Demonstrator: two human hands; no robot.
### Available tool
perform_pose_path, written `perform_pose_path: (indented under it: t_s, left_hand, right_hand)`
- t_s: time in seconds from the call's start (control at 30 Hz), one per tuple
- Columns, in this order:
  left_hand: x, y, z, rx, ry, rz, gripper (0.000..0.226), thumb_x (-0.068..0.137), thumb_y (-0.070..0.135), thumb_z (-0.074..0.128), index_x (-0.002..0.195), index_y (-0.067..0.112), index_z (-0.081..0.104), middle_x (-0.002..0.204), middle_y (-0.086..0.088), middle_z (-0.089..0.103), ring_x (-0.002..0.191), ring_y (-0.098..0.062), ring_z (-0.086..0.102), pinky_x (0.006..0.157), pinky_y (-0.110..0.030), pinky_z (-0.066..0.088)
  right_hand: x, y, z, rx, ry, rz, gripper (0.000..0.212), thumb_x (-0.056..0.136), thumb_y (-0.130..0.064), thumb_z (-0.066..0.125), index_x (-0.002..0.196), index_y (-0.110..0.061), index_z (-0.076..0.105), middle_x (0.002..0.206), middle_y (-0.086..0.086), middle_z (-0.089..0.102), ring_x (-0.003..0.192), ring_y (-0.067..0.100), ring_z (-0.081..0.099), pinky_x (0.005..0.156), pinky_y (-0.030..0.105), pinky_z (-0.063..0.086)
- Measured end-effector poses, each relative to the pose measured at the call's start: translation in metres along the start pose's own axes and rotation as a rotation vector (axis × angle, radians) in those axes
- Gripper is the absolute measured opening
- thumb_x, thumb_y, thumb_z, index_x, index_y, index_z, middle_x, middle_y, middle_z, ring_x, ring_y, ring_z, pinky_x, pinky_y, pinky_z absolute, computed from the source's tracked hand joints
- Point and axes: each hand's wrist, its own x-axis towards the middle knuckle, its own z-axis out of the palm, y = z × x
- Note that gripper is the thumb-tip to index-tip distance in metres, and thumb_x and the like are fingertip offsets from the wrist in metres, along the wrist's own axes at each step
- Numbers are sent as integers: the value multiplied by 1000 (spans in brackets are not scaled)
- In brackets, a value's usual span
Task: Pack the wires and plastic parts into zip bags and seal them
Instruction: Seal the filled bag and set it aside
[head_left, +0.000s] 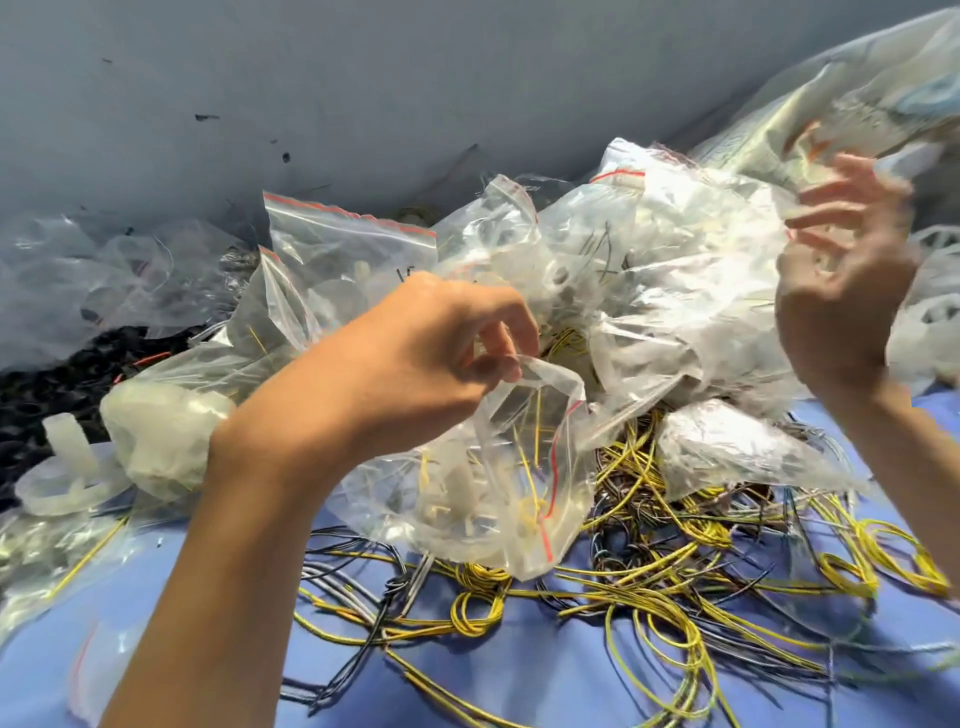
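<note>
My left hand (415, 358) pinches the upper rim of a clear zip bag (483, 499) with a red seal line. The bag hangs open above the blue cloth and holds white plastic parts and a few yellow wires. My right hand (841, 291) is raised at the right, blurred, with its fingers spread and loosely bent among clear plastic; whether it holds any is unclear. Loose yellow, black and grey wires (649, 587) lie tangled on the cloth below both hands.
A heap of filled and crumpled zip bags (597, 260) rises behind the hands. White plastic rings and tubes (78, 467) lie at the left beside dark parts (47, 384). A grey wall (363, 78) closes the back. A large clear bag (857, 104) fills the upper right.
</note>
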Motion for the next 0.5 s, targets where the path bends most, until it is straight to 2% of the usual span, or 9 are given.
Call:
perform_pose_path:
  t_s: [0.07,0.1,0.17,0.2,0.27,0.3,0.37,0.5]
  left_hand:
    - [2,1,2,4,-6,0,15,87,5,64,94,16,69,75,11,63,56,8,47,53,-7,32]
    - [2,0,4,9,-8,-2,15,87,5,64,94,17,69,75,12,62,56,7,47,52,-8,32]
    - [2,-1,5,17,-14,-9,16,87,5,64,93,19,69,75,14,61,56,7,48,52,-8,32]
    - [1,-2,5,15,-17,-11,17,87,5,64,93,20,68,75,14,62,56,7,48,51,-8,33]
    - [1,-3,5,4,-18,-16,16,88,8,65,92,24,68,76,14,62,56,6,48,51,-8,33]
    - [2,-4,5,-2,-16,-18,15,88,11,65,92,25,68,76,13,61,57,6,48,51,-8,34]
    - [2,-5,6,1,-15,-22,14,88,13,65,92,26,68,76,13,61,58,6,48,52,-8,34]
    - [4,-3,8,9,-32,-9,11,88,14,64,93,24,68,78,12,62,59,8,49,54,-7,34]
  right_hand:
    - [21,52,-5,-142,103,309,49,77,-6,42,125,-10,48,111,4,57,97,16,59,87,23,47]
    - [26,78,-9,-275,72,476,49,78,-10,45,127,-5,49,121,14,53,108,25,55,94,26,42]
    - [24,121,-15,-544,-109,743,50,81,-16,45,127,2,48,135,23,41,124,33,41,103,29,31]
    - [20,134,-17,-645,-223,786,45,85,-13,45,126,4,47,136,25,39,128,33,36,101,29,27]
    - [16,138,-17,-766,-415,749,37,90,-7,45,126,5,48,135,28,41,130,35,31,94,31,22]
    - [15,134,-17,-769,-460,729,39,92,-10,46,129,2,47,135,28,40,131,38,29,99,36,24]
    - [14,126,-18,-798,-463,659,43,91,-12,48,133,-3,46,137,29,38,131,43,28,106,46,27]
    - [0,116,-25,-905,-374,486,35,88,-8,53,122,-1,53,126,29,43,122,46,33,98,49,35]
